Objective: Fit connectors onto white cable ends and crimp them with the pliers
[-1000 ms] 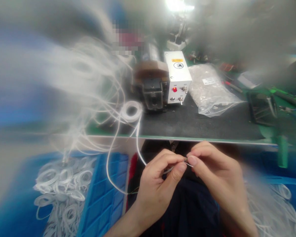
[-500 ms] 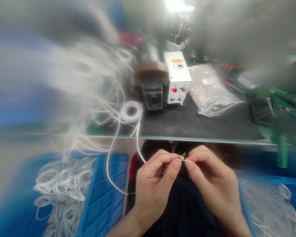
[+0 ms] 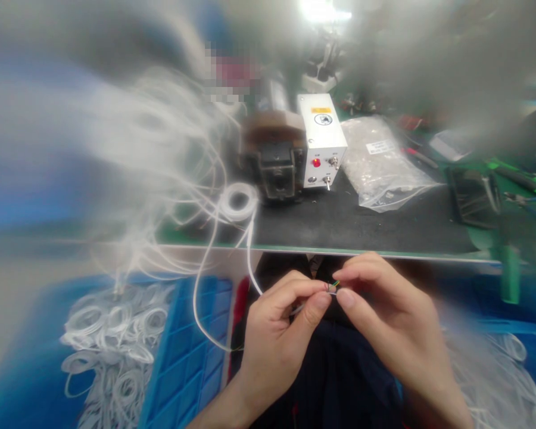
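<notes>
My left hand [image 3: 286, 322] pinches the end of a white cable [image 3: 251, 271] between thumb and forefinger. From that end stick out thin coloured wires [image 3: 335, 283], green and yellow among them, with a pale wire below. Close by on the other side is my right hand [image 3: 384, 316]. Its thumb and forefinger stand a little apart around the wire tips, and the forefinger seems to brush the green and yellow ones. Behind my left hand, the cable runs up to a coil [image 3: 224, 205] on the bench edge.
On the bench stands a machine with a white control box [image 3: 324, 140] and a lit red lamp. Beside it are a clear plastic bag [image 3: 379, 173] and pliers [image 3: 518, 177]. Blue crates [image 3: 196, 333] with coiled white cables flank my lap. More cables [image 3: 161, 137] lie left.
My right thumb and forefinger have parted, and the forefinger has lifted. The green and yellow wires now lean towards the right hand. My left hand keeps its pinch almost in place.
</notes>
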The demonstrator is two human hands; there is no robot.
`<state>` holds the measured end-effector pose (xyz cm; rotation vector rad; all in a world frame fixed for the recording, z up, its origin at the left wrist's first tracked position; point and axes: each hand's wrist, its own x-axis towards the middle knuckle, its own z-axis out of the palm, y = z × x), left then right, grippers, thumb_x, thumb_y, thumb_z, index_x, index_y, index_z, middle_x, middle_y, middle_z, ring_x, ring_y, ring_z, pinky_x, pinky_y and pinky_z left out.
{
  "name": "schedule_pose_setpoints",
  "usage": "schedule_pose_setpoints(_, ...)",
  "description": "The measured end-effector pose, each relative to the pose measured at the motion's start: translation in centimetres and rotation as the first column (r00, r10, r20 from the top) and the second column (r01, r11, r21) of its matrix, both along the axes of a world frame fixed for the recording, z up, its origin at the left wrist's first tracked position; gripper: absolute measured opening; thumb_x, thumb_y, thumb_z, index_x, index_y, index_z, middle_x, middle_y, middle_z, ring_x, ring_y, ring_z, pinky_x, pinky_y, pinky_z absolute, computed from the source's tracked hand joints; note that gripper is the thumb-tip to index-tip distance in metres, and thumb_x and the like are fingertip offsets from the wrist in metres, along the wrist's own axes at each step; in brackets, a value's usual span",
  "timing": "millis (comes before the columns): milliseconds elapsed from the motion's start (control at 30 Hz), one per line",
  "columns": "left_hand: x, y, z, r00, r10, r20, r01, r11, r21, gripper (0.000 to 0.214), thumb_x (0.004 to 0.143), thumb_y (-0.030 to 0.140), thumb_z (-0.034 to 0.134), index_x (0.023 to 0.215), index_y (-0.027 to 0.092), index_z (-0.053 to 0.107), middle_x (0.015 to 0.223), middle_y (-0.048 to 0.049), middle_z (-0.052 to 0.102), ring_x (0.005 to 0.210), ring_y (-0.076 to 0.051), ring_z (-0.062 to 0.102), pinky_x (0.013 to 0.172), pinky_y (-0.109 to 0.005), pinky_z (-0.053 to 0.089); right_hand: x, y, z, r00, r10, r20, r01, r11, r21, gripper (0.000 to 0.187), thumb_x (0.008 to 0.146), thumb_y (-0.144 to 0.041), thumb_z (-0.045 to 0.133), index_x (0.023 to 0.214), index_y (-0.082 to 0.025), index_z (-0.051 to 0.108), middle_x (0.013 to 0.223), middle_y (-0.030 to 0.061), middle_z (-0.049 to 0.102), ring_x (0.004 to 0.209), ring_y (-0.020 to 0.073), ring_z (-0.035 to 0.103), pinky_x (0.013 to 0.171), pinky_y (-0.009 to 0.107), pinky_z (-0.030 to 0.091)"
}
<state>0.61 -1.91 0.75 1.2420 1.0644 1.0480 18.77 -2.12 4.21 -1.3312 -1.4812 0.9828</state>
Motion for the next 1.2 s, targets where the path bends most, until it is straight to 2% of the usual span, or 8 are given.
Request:
schedule_pose_setpoints(167,-0.1,0.0,-0.1,1.0,0.002,-0.014,-0.002,1.0,0.003,0.011,0.105,0.022,0.071,0.104,0.025,0.082,0.092,-0.0017,0.071,0.084,-0.017,0.067,0.074,-0.03,0.05,-0.3,0.1,-0.1,0.999,-0.026,0.025,0.025,1.0,0.011,0.011,0.103,-0.017,0.07,0.101,-0.027,0.073,0.095,-0.0004,0.068,0.085,0.0151,0.065,0.074,0.026,0.052)
schedule_pose_setpoints(333,0.0,0.2,-0.3,1.0,-0.004,-0.031,0.005,1.0,0.025,0.011,0.105,0.021,0.072,0.104,0.025,0.082,0.092,-0.0008,0.072,0.082,-0.014,0.067,0.072,-0.027,0.05,-0.1,0.0,-0.4,0.998,-0.026,0.054,0.024,0.999,0.04,0.012,0.102,-0.016,0.072,0.105,-0.027,0.073,0.098,0.0007,0.068,0.088,0.0168,0.066,0.075,0.029,0.053)
schedule_pose_setpoints(500,0.1,0.1,-0.3,0.999,0.013,-0.044,-0.008,0.994,0.111,0.012,0.103,0.016,0.073,0.103,0.024,0.082,0.089,0.0009,0.071,0.078,-0.012,0.066,0.068,-0.024,0.049,0.4,0.0,-0.2,0.985,0.047,0.167,-0.068,0.99,0.127,0.021,0.101,-0.013,0.072,0.116,-0.027,0.076,0.112,0.0039,0.066,0.096,0.0179,0.067,0.081,0.032,0.054)
schedule_pose_setpoints(700,0.0,0.2,-0.2,0.994,0.036,-0.104,-0.016,0.982,0.187,0.011,0.101,0.013,0.075,0.105,0.02,0.083,0.087,0.0003,0.07,0.076,-0.011,0.064,0.065,-0.023,0.049,0.8,0.5,0.5,0.954,0.097,0.285,-0.145,0.977,0.153,0.017,0.101,-0.012,0.073,0.108,-0.027,0.077,0.119,0.0035,0.062,0.109,0.0174,0.066,0.092,0.03,0.053)
schedule_pose_setpoints(833,0.1,0.1,-0.3,0.984,0.048,-0.17,-0.007,0.973,0.231,0.013,0.101,0.012,0.074,0.107,0.02,0.083,0.087,0.0003,0.069,0.074,-0.01,0.062,0.064,-0.023,0.048,0.9,0.8,0.8,0.934,0.11,0.341,-0.173,0.972,0.161,0.016,0.101,-0.01,0.07,0.107,-0.024,0.074,0.122,0.0055,0.062,0.112,0.0191,0.065,0.094,0.032,0.052)
schedule_pose_setpoints(1067,0.3,0.0,0.1,0.96,0.075,-0.27,0.02,0.942,0.336,0.015,0.099,0.006,0.071,0.099,0.017,0.081,0.08,0.001,0.061,0.069,-0.009,0.055,0.063,-0.023,0.043,0.0,1.3,0.6,0.926,0.164,0.34,-0.246,0.946,0.212,0.014,0.103,-0.006,0.064,0.105,-0.02,0.067,0.115,0.0062,0.064,0.111,0.0202,0.062,0.094,0.034,0.052)
schedule_pose_setpoints(1200,0.2,0.2,0.2,0.965,0.094,-0.245,-0.011,0.947,0.32,0.014,0.099,0.008,0.071,0.097,0.019,0.08,0.08,0.0009,0.062,0.069,-0.01,0.057,0.062,-0.023,0.043,-0.4,1.3,0.4,0.958,0.138,0.253,-0.186,0.967,0.175,0.012,0.103,-0.01,0.068,0.103,-0.022,0.069,0.114,0.0038,0.066,0.109,0.0183,0.064,0.093,0.031,0.052)
